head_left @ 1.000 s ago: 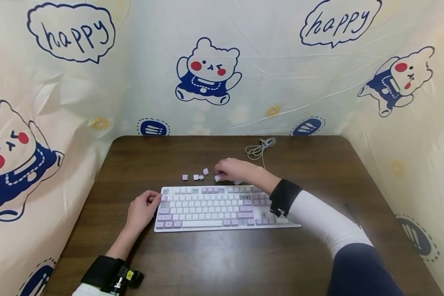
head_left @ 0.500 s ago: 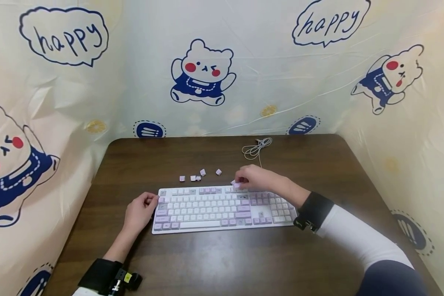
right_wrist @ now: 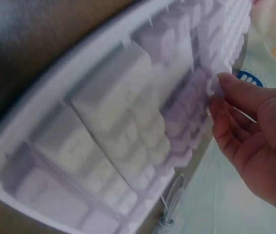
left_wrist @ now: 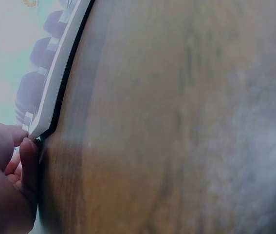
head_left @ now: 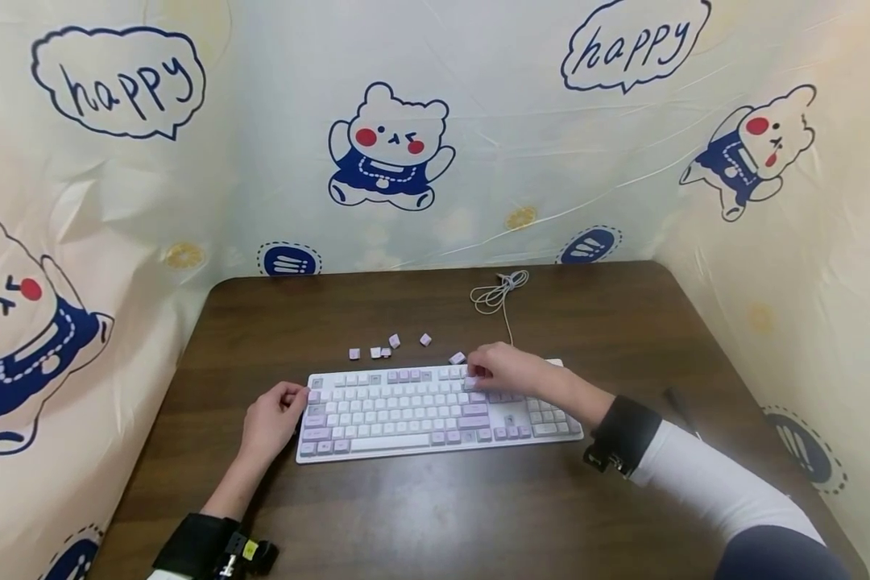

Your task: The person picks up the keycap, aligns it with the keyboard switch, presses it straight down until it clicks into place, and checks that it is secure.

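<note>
front: bare table [head_left: 435, 515] | behind keyboard [head_left: 406, 407]: loose keycaps [head_left: 391, 346], cable [head_left: 496, 294]

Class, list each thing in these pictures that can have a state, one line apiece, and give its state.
keyboard: flat on the table, some top-row keycaps off.
loose keycaps: lying on the table behind the keyboard.
cable: loosely coiled, unplugged end.
left hand: gripping the keyboard's left edge.
right hand: fingertips pinching a keycap at the top rows.

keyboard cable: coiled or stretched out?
Mostly coiled. The cable lies in a loose bundle on the table behind the keyboard, with one short straight run leading toward the keyboard.
</note>
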`<state>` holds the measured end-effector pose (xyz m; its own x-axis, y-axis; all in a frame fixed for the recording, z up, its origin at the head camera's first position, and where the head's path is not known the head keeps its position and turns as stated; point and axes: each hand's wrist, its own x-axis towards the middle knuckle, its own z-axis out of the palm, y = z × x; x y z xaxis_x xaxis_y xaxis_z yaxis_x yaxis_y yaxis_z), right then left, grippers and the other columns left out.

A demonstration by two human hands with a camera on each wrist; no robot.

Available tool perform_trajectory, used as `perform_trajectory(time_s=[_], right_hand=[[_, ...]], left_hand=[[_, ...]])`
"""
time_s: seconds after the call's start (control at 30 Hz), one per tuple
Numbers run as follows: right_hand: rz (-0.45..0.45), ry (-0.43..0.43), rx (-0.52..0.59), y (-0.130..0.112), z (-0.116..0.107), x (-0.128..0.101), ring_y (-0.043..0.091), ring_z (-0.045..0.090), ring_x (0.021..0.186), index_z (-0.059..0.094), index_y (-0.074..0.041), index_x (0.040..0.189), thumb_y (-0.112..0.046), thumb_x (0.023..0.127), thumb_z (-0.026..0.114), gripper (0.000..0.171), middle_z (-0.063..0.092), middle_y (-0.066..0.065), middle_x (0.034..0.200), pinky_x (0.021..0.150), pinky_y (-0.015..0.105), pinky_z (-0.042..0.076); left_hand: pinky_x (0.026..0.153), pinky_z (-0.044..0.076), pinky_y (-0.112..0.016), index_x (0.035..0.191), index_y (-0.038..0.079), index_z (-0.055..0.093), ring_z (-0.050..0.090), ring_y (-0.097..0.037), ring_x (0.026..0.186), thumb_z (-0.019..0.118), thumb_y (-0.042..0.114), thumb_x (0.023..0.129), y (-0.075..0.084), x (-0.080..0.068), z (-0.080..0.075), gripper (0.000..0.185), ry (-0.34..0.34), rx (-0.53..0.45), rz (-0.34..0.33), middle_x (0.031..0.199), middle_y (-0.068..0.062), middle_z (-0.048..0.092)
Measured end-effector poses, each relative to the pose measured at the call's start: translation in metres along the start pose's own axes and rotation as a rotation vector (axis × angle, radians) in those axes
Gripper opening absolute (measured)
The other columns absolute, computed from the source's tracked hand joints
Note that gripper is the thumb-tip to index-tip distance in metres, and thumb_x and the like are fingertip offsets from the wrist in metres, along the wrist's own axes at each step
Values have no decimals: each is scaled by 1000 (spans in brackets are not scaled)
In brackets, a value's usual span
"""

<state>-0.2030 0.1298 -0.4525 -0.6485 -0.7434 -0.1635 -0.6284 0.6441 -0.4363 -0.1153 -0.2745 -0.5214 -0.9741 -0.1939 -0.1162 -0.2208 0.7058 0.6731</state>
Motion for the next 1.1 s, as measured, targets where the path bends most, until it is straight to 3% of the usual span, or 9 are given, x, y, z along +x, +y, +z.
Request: perform_trajectory(time_s=[0.27,0.67,1.1], right_hand=[[-7,68,-27,-7,6,-4,12,53,79,73,-8,100,-12,94,78,9,59,1,89,73,25,50],[33,25,12,-6,2,-5,13,58,85,76,-8,104,-11,94,77,10,67,2,94,81,28,55],[66,18,-1,-9,2,0,14,55,81,74,-7,97,-7,93,78,6,62,1,87,76,26,52]], left_hand=[[68,42,-32,111,2,70,54,-20,76,61,28,105,-1,-1,2,28,33,2,28,88,-7,64],[66,42,-31,113,1,69,54,-21,76,61,28,106,0,-1,1,30,16,-1,9,89,-8,63],[65,42,-32,115,1,68,54,-22,75,60,28,106,0,0,1,29,9,-3,1,90,-9,62]])
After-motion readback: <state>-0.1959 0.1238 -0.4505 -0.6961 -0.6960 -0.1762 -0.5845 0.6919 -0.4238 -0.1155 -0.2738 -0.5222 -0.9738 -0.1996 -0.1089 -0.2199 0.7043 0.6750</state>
